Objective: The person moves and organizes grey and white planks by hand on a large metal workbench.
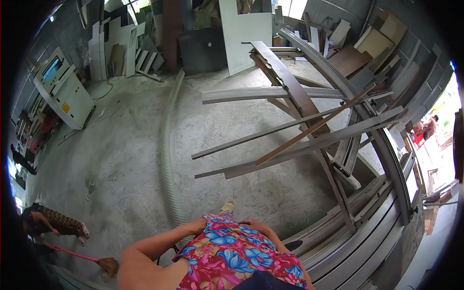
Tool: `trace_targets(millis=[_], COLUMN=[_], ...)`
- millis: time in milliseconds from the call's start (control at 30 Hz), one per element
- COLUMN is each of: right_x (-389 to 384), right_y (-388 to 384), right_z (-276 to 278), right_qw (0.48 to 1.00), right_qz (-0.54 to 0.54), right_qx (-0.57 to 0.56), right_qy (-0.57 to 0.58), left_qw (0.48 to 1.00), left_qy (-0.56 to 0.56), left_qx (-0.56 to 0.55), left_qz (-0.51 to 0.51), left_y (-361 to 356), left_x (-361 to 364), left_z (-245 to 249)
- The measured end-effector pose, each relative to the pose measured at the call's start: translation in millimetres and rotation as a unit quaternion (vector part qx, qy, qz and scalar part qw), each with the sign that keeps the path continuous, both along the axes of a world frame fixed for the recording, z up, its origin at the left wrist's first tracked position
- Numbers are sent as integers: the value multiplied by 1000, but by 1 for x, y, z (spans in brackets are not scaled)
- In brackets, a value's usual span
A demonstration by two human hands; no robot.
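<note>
My left hand (pixel 197 226) is at the left edge of my floral garment (pixel 241 249), close beside a grey ribbed hose (pixel 167 159). Its fingers are hidden behind the fabric, so I cannot make out whether it holds anything. On the other side of the garment, my right hand (pixel 255 224) lies against the cloth with its fingers stretched out and nothing visible in them. One light shoe (pixel 228 206) shows on the concrete floor below me. A thin black part sticks out under my left forearm, too small to identify.
Long metal profiles (pixel 290 154) lie across a rack (pixel 333 179) ahead and right. Stacked lengths (pixel 357 246) lie close on my right. A white machine cabinet (pixel 65 99) stands far left. At lower left, another person (pixel 53 222) holds a broom (pixel 107 265). Panels (pixel 246 38) lean at the back.
</note>
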State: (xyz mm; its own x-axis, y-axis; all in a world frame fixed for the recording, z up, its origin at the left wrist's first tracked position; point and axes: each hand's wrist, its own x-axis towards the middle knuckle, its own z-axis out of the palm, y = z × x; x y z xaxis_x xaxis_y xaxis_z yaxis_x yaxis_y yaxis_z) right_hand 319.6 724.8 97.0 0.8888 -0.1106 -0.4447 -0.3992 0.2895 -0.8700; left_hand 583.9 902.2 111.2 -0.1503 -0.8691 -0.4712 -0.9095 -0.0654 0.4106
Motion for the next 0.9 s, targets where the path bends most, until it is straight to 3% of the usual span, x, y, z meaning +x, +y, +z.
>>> trace_targets(millis=[33, 100, 200, 333, 533, 600, 733, 833, 900], right_x=[-1, -2, -4, -5, -3, -2, -1, -6, -7], right_y=[1, 2, 5, 4, 8, 7, 9, 8, 4], right_z=[-2, -8, -11, -14, -26, -27, -31, -29, -45], right_qw=[1000, 1000, 1000, 1000, 999, 1000, 999, 998, 995], right_qz=[0, 2, -3, 19, 11, 5, -3, 2, 17], right_qx=[2, 5, -6, -7, -37, -25, -47, -61, -82], right_qy=[4, 13, -1, 1, -18, 12, -11, -19, -48], left_qw=[999, 998, 981, 987, 946, 906, 888, 959, 970], left_qy=[48, 25, -19, -72, 85, 197, 283, 71, 95], left_qx=[11, 18, 52, 70, -9, -84, -75, 130, 131], left_qz=[-12, 59, 184, 125, 314, 366, 354, 242, 179], left_y=[3, 9, -4, -10, 0, 7, 12, -1, 7], left_x=[8, 12, -14, -24, -36, -38, -31, -20, 3], left_z=[-21, -61, 13, 72, 74, 61, 66, 137, 163])
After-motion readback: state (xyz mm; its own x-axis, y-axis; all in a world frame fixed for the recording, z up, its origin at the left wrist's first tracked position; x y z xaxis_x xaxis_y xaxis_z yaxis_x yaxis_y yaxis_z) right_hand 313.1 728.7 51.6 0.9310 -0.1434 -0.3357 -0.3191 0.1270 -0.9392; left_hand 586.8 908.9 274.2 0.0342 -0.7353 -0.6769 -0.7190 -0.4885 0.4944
